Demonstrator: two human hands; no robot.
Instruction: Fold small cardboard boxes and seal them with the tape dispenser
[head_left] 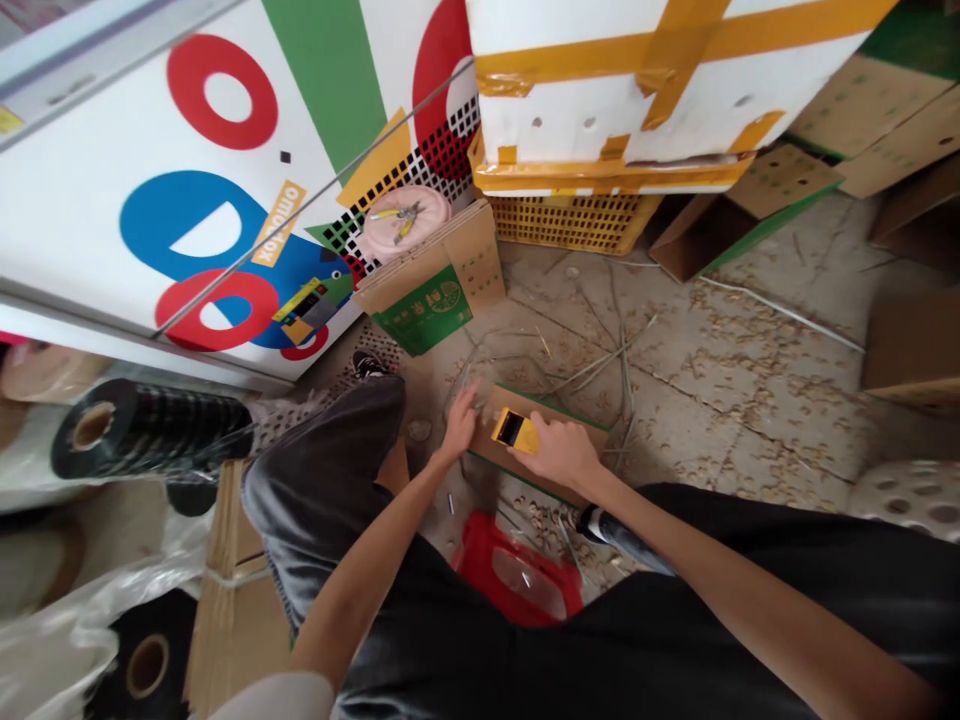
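Low in the centre of the frame, our right hand closes in a narrow grip on a yellow tool, its exact kind unclear. The tool sits on a carton lying flat on the floor. Our left hand is open, just beside the carton's edge. We seem to be working the tool over the carton; the next move calls for steadying the carton with the left hand.

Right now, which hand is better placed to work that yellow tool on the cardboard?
The right hand, I'd judge: it already covers the yellow tool. The left hand lies beside it, at the edge of the cardboard, and is not on the tool.
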